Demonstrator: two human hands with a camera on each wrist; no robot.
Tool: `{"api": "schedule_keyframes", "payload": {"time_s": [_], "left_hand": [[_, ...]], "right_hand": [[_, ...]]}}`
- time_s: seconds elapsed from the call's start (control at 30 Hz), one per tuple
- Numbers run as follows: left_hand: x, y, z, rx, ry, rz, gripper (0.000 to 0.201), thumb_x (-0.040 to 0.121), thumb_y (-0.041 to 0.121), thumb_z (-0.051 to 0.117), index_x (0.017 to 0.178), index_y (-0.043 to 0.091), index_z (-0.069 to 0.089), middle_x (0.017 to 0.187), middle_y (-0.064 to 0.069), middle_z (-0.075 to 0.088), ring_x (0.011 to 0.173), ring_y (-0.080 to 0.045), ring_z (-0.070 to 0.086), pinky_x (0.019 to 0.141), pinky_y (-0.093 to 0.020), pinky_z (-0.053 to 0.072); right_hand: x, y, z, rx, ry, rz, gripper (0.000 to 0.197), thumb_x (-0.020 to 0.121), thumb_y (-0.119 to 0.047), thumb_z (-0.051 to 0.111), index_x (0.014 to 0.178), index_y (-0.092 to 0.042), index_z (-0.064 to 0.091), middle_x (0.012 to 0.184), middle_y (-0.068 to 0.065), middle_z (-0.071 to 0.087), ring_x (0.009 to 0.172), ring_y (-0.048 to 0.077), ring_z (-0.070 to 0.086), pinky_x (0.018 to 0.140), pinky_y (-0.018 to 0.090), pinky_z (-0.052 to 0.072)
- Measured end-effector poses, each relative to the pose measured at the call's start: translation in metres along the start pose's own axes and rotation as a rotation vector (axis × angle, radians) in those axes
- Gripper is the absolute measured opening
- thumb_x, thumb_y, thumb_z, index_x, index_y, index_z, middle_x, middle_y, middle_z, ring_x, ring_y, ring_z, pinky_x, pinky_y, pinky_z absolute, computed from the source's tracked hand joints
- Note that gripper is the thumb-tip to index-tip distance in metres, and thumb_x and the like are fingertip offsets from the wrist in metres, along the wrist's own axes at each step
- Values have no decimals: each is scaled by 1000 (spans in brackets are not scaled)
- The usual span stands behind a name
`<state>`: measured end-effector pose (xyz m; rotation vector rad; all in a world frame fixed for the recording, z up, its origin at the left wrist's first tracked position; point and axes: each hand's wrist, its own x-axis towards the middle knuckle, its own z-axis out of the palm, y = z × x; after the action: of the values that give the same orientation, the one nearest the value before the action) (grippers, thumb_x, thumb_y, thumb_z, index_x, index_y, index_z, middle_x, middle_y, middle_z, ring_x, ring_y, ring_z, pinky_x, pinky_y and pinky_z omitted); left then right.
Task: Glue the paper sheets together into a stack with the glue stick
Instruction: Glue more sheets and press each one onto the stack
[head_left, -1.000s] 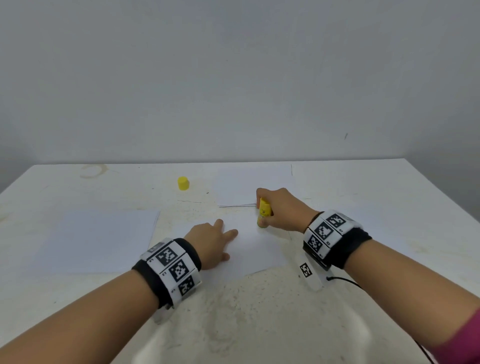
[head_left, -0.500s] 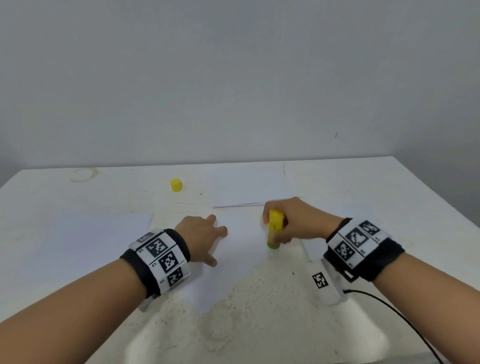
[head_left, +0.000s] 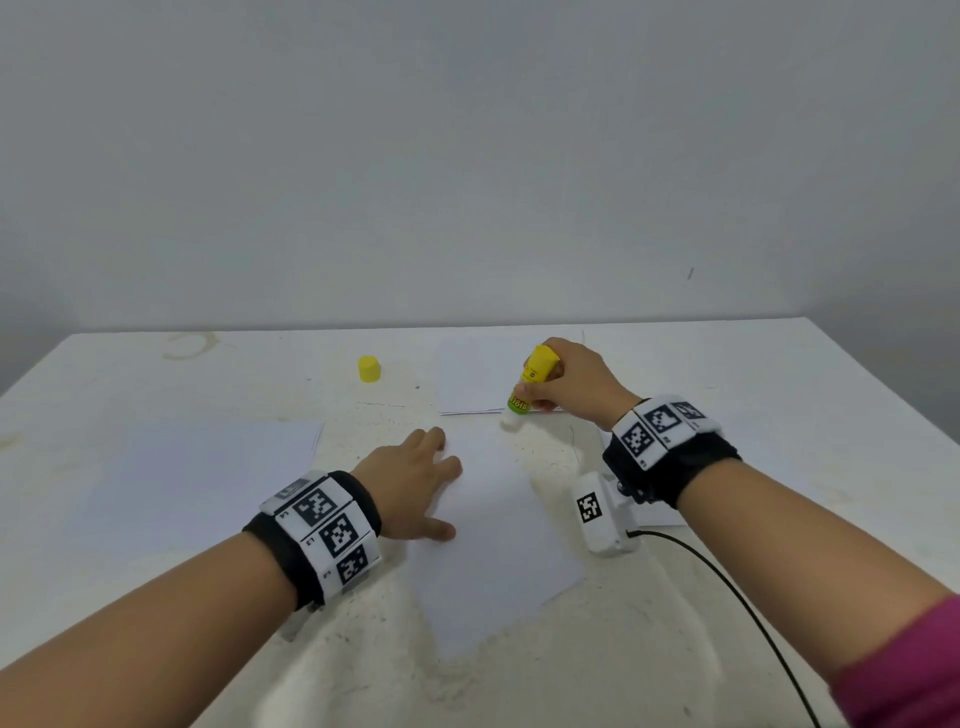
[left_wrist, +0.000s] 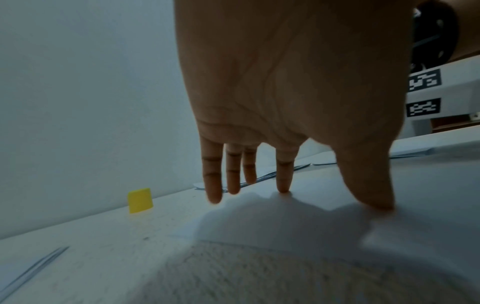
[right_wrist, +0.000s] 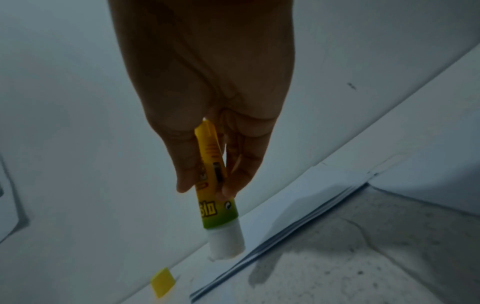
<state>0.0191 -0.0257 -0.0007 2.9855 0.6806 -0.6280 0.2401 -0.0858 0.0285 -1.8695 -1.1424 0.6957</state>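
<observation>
- Background: plain grey wall behind a white, worn counter; I see a faint ring stain at its far left corner.
- Item 1, centre sheet: white paper lying flat on the counter in front of me, turned at an angle.
- Item 2, left hand: fingers straight and spread, fingertips and thumb pressing down on the left part of the centre sheet.
- Item 3, right hand: thumb and fingers pinching the glue stick, held beyond the far end of the centre sheet.
- Item 4, glue stick: yellow and green barrel, uncapped, tilted, white glue end pointing down toward the counter near the front edge of the far stack; I cannot tell whether the tip touches anything.
- Item 5, far stack: several white sheets at the back of the counter, edges visible in the right wrist view.
- Item 6, left sheets: white paper lying flat to the left of my left hand.
- Item 7, yellow cap: standing alone on the counter, left of the far stack, well apart from the glue stick.
- Item 8, wrist bands: black bands with printed square markers on both wrists; a white camera unit with a black cable hangs under the right wrist.
</observation>
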Motion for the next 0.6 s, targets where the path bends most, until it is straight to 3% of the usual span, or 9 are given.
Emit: {"api": "schedule_keyframes", "payload": {"time_s": [0.07, 0.1, 0.17, 0.23, 0.47, 0.6], "left_hand": [[0, 2, 8, -63, -33, -39, 74, 88, 60, 50, 144, 18, 25, 153, -11, 11, 140, -27, 17, 101, -42, 42], [0, 6, 12, -90, -63, -60, 75, 91, 59, 47, 147, 17, 20, 156, -12, 4, 144, -28, 9, 107, -44, 36], [1, 13, 17, -113, -101, -110, 76, 95, 57, 40, 151, 17, 8, 159, -13, -10, 147, -29, -4, 115, -46, 25], [2, 19, 19, -122, -107, -146, 76, 96, 56, 36, 152, 18, 3, 159, -13, -16, 147, -31, -9, 116, -46, 23], [0, 18, 14, -122, -135, -146, 81, 93, 61, 40, 152, 19, 4, 159, -14, -14, 148, -31, -6, 113, -46, 29], [-1, 11, 6, -96, -92, -112, 79, 89, 61, 48, 149, 20, 16, 157, -14, 7, 143, -30, 17, 107, -45, 37]], "right_hand": [[6, -4, 11, -130, -57, -60, 25, 77, -11, 75, 94, -10, 58, 89, 3, 62, 77, 17, 61, 69, 28, 53], [7, -6, 17, -185, -93, -103, 25, 78, -11, 74, 98, -9, 58, 90, 1, 60, 79, 15, 58, 70, 24, 51], [7, -12, 28, -258, -153, -172, 27, 79, -11, 73, 103, -8, 59, 86, -5, 57, 73, 4, 52, 62, 11, 41], [8, -15, 40, -300, -198, -210, 27, 81, -11, 72, 104, -10, 59, 80, -11, 54, 67, -2, 47, 57, 8, 34], [7, -17, 50, -406, -306, -223, 26, 83, -11, 70, 103, -16, 55, 80, -7, 53, 73, 13, 51, 63, 21, 39], [-11, -9, 31, -488, -376, -250, 28, 83, -15, 72, 104, -17, 54, 78, -12, 54, 71, 6, 51, 63, 19, 40]]}}
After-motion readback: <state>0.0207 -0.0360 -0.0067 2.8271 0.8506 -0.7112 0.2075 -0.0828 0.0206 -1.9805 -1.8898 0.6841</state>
